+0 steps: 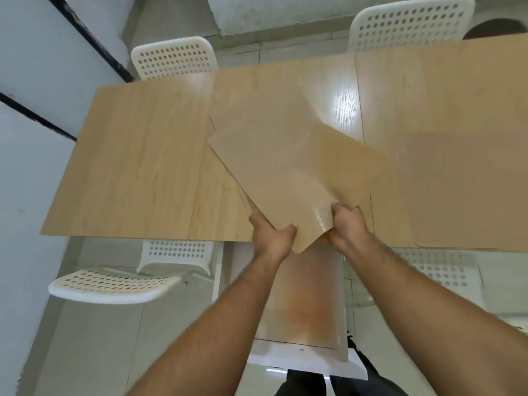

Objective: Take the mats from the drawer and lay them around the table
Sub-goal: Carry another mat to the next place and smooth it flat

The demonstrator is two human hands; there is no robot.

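A stack of tan translucent mats (288, 167) lies tilted over the middle of the wooden table (137, 155). My left hand (271, 235) grips the stack's near edge with the thumb on top. My right hand (347, 224) pinches the near corner of the top mat, which curls up there. Another mat (457, 190) lies flat on the table at the right, by the near edge. Below the table's near edge the white drawer (340, 310) stands open under my forearms; something orange-tinted and blurred shows inside.
White perforated chairs stand around the table: two at the far side (174, 61) (411, 24), one pulled out at the near left (114, 284), one at the near right (440, 270). A wall runs along the left. The table's left half is bare wood.
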